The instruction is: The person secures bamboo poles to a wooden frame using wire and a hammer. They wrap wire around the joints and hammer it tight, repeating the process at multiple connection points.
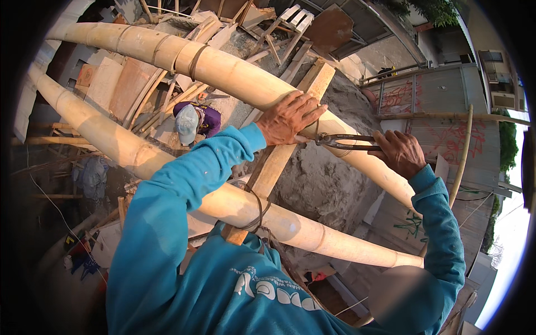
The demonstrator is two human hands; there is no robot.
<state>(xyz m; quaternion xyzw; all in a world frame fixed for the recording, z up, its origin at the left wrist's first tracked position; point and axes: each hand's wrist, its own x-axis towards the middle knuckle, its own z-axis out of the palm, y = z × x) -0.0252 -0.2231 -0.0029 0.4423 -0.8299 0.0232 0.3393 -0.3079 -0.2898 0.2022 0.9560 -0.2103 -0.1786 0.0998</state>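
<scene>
Two thick bamboo poles run slantwise across the head view, a far pole [234, 72] and a near pole [301, 231]. A wooden beam [273, 170] crosses them. My left hand [287, 118] grips the far pole at the crossing, fingers over its top and thumb toward the tool. Closed round the handles of dark metal pincers [349, 142], my right hand [401, 152] holds them level over that pole. The pincers' jaws are at a thin dark wire [317, 126] beside my left fingers; their exact bite is too small to tell. Dark ties [259, 215] bind beam and near pole.
Below, a person in a pale cap [187, 124] and purple top bends among loose boards and poles. A grey sand heap [329, 178] lies under the beam. At the right stand metal sheet walls [441, 145] and a thin upright bamboo pole [464, 151].
</scene>
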